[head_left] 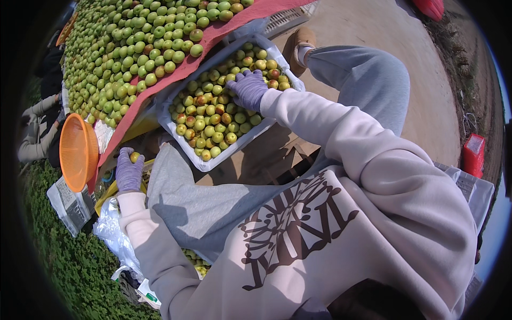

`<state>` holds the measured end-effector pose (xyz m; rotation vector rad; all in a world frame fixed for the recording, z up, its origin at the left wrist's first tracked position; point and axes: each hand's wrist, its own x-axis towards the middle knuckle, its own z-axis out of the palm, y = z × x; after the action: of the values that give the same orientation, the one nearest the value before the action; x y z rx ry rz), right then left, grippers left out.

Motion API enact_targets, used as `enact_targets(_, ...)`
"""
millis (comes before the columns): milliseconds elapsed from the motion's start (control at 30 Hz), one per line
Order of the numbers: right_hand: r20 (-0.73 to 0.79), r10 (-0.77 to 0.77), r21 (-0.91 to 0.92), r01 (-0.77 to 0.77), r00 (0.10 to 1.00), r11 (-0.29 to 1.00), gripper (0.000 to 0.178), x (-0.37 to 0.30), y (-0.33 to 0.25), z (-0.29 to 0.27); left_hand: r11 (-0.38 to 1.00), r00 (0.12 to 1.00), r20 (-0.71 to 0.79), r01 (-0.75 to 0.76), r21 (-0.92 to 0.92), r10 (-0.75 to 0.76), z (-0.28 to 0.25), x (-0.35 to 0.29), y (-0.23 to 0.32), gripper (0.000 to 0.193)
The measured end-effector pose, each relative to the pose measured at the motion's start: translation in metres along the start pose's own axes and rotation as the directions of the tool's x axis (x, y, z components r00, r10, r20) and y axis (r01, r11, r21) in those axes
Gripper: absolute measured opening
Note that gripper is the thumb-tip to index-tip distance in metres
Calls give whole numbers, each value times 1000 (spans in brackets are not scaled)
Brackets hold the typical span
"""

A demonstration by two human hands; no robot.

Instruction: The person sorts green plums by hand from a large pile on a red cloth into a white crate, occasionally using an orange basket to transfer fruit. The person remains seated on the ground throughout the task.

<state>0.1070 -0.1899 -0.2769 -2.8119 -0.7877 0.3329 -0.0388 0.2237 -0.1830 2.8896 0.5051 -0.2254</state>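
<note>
My left hand point(129, 173), in a purple knit glove, is closed around a small yellowish jujube point(135, 157) beside my grey-trousered knee. My right hand point(249, 90), gloved alike, lies over the jujubes point(214, 114) in a white-lined crate point(200, 162). Its fingers curl down among the fruit, and what they grip is hidden. These jujubes are green to yellow, several with red-brown patches. Beyond the crate, a large heap of mostly green jujubes point(133, 45) lies on a red cloth point(216, 36).
An orange plastic basket point(78, 153) leans at the heap's left edge. Below it sit a pale crate point(72, 205) and clear plastic sheeting point(112, 226). Another person's arms point(40, 128) show at the far left. A red basket point(473, 154) stands on the right.
</note>
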Motion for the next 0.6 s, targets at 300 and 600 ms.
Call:
enact_targets(300, -150, -46, 67, 56, 988, 996, 51, 31, -26, -4, 965, 969, 5, 245, 92, -246, 37, -42, -120, 51)
enact_targets(600, -188, -37, 42, 45, 982, 998, 39, 31, -41, 16, 989, 968, 237, -54, -137, 86, 25, -26, -1, 40)
